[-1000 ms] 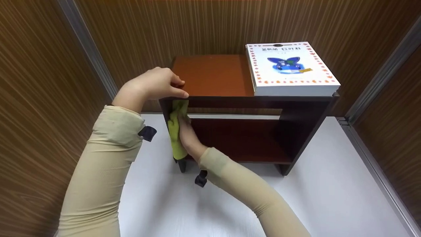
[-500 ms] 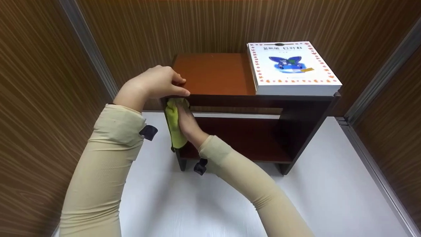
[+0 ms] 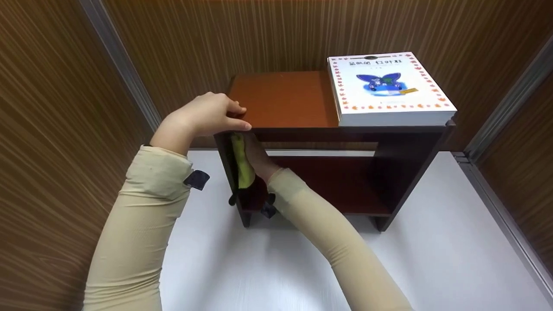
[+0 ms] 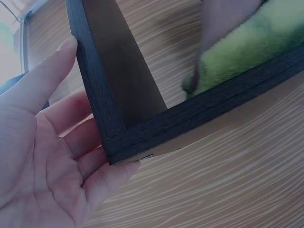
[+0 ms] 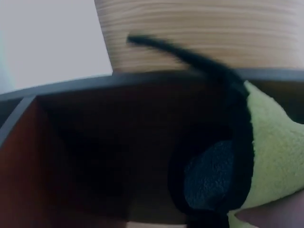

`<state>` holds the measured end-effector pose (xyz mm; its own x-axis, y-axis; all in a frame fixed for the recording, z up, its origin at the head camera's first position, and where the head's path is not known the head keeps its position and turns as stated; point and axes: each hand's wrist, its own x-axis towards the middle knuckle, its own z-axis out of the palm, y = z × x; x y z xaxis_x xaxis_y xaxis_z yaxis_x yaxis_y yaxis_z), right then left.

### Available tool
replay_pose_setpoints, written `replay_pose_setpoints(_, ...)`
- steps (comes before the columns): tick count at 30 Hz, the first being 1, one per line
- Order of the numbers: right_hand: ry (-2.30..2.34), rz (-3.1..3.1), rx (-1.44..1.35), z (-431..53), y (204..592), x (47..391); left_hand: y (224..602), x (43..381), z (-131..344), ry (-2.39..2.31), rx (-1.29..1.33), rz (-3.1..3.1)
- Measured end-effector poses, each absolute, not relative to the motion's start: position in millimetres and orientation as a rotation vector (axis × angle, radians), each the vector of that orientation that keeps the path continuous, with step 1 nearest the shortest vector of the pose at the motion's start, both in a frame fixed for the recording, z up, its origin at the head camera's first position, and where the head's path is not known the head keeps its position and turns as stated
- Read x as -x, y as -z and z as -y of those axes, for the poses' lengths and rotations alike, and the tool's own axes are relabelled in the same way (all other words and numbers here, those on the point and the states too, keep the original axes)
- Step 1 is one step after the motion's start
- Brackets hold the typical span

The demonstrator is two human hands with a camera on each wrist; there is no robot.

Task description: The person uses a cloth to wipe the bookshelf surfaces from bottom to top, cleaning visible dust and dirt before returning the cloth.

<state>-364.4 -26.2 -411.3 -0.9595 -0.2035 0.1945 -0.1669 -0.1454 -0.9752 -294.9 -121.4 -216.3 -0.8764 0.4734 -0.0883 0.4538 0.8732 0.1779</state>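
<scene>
A small dark-brown shelf unit (image 3: 283, 99) stands in front of me. My left hand (image 3: 201, 114) grips its top left corner. In the left wrist view, the thumb lies on one edge of the dark board (image 4: 97, 95) and the fingers curl behind it. Under the top, my right hand (image 3: 259, 157) presses a yellow-green cloth (image 3: 245, 170) to the inner face of the left side panel. The right fingertips are hidden beneath the top board. The right wrist view shows the cloth's fuzzy face, black trim (image 5: 241, 156) and a loose black strap (image 5: 175, 50).
Thick white books (image 3: 389, 84) are stacked on the right half of the top, the upper one with a blue butterfly picture. A lower shelf board (image 3: 332, 181) spans the unit. It stands on a white surface (image 3: 276, 263), with wood-grain walls (image 3: 276, 34) around it.
The right hand and cloth have slid up the inside of the left panel, then further in under the top. The left hand keeps its hold on the corner.
</scene>
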Motion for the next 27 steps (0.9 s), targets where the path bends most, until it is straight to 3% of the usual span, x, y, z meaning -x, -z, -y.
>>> replay_pose_setpoints(7,2.026,-1.992,0.249,6,449,365,214,296,115,-0.270,-0.751,-2.905)
replay_pose_setpoints(14,2.048,-1.974,0.023,6,470,336,214,297,111,-0.285,-0.773,-2.908)
replay_pose_setpoints(27,2.158,-1.954,0.231,26,465,281,216,288,123,-0.282,-0.765,-2.919)
